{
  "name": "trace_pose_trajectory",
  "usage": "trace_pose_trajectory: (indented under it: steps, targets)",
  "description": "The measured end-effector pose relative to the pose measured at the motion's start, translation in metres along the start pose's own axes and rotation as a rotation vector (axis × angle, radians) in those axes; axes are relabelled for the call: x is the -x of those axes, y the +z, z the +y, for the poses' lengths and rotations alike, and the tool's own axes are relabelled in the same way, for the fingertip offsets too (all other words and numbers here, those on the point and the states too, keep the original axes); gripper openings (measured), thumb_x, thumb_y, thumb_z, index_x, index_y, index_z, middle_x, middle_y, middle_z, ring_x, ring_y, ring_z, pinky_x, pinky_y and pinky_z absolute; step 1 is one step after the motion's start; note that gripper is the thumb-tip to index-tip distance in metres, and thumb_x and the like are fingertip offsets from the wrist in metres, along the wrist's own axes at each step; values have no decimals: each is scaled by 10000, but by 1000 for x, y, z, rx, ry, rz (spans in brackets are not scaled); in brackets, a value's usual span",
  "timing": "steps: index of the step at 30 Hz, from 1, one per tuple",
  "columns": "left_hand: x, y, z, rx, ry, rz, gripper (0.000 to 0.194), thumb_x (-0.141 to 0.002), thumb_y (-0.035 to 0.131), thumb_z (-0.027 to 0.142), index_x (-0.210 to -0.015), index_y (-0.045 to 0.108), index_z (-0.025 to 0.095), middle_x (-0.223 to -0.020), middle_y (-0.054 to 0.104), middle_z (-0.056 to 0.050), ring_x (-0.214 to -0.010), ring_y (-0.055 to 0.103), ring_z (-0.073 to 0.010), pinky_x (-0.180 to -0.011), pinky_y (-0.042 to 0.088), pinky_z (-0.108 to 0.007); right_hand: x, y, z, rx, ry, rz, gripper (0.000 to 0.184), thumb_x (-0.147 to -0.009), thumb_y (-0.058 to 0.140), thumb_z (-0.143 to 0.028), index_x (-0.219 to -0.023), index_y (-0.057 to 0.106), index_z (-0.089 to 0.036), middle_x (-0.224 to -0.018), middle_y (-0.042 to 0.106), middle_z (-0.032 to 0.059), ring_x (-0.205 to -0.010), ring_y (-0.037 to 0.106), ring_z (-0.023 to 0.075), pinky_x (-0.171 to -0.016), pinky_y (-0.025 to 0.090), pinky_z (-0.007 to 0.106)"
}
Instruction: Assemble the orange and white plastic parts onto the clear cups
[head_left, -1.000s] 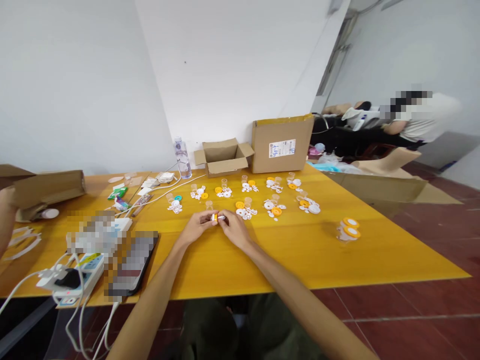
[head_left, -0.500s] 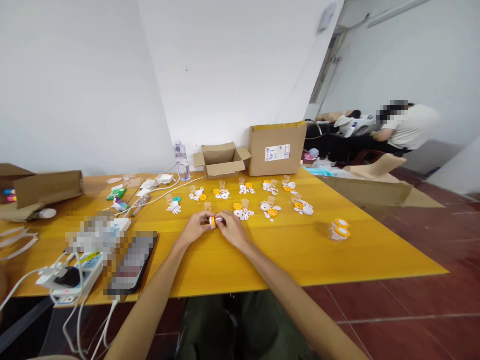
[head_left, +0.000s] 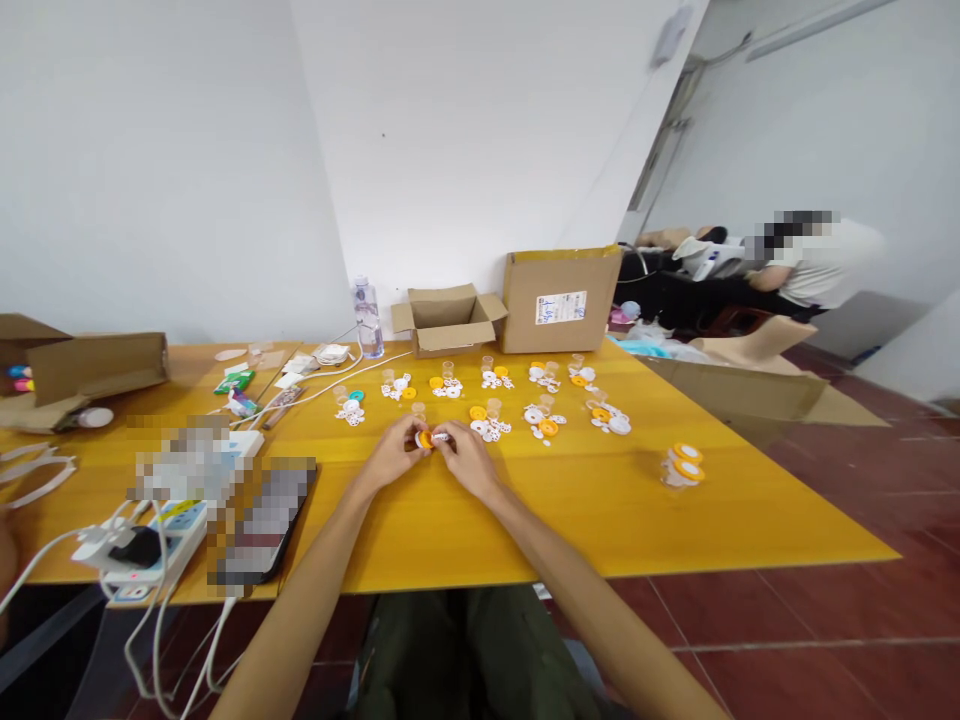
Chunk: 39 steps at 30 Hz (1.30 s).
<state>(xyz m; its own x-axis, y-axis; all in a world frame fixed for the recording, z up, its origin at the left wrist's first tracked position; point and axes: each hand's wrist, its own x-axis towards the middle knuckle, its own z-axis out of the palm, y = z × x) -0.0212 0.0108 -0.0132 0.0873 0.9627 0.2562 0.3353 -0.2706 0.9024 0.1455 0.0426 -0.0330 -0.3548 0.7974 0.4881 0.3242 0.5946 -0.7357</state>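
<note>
Loose cords (head_left: 223, 628) spill over the near edge of the table (head_left: 480, 530), left of its middle, where a sideways swing of the left forearm could, I judge, snag them and pull the phone (head_left: 266, 530) off that same edge. Farther in, between the near and far edges, I see the bigger risk at the fingertips: an orange-rimmed cap (head_left: 425, 439) and a small white piece (head_left: 441, 436) meet there, and too slack a pinch could let the white piece skip away. It could land among the white discs (head_left: 491, 428) just beyond the right hand (head_left: 470, 460), where look-alike parts would be hard to sort. A wide sweep of the right arm could also topple the two orange-lidded cups (head_left: 688, 470) sitting close together near the right edge.

From my remote seat, I watch both bare forearms reach in over the near edge and converge in a V, wrists low over the surface. The left hand (head_left: 394, 455) curls its fingers around the cap; the right hand, knuckles up, pinches the white piece beside it. Whether the two parts are joined I cannot tell, with fingers covering them. Beyond, an open carton (head_left: 450, 338) and a taller box (head_left: 559, 300) line the far edge.
</note>
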Motion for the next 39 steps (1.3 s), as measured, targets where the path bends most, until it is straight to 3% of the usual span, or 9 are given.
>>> trace_pose_trajectory:
  steps: [7, 19, 27, 35, 39]
  targets:
    - [0, -8, -5, -62, 20, 29, 229, -694, 725, 170, -891, 614, 205, -901, 669, -6, -850, 628, -163, -853, 523, -315, 0, -2, 1, -69, 71, 4, 135, -835, 556, -155, -810, 656, -242, -845, 719, 12, -789, 664, 194, -776, 508, 306]
    - [4, -15, -3, -37, -21, -7, 300, -661, 783, 206, -938, 667, 203, -969, 710, -17, -916, 645, -176, -911, 521, -334, 1, 1, 1, -21, 74, 29, 123, -817, 544, -165, -766, 624, -242, -811, 695, 18, -782, 640, 201, -752, 484, 306]
    - [4, -13, -6, -86, 5, -23, 228, -723, 701, 195, -947, 659, 202, -971, 713, -25, -900, 664, -177, -865, 541, -325, 2, 0, -4, -15, 91, 23, 93, -816, 533, -187, -758, 578, -244, -800, 676, 20, -761, 626, 202, -734, 478, 307]
    - [10, -18, 0, -455, 117, 8, 252, -739, 590, 117, -954, 654, 231, -977, 693, -37, -978, 631, -221, -955, 504, -382, 6, 1, -7, 9, 62, 19, 104, -802, 512, -165, -794, 578, -246, -808, 654, 16, -735, 603, 195, -711, 477, 305]
    - [13, -15, 8, -524, 164, 16, 261, -768, 600, 137, -1009, 639, 233, -1038, 681, -53, -1019, 617, -238, -976, 482, -405, 7, 1, -7, 26, 61, 8, 133, -791, 507, -132, -798, 575, -246, -803, 637, 10, -726, 592, 188, -702, 472, 297]
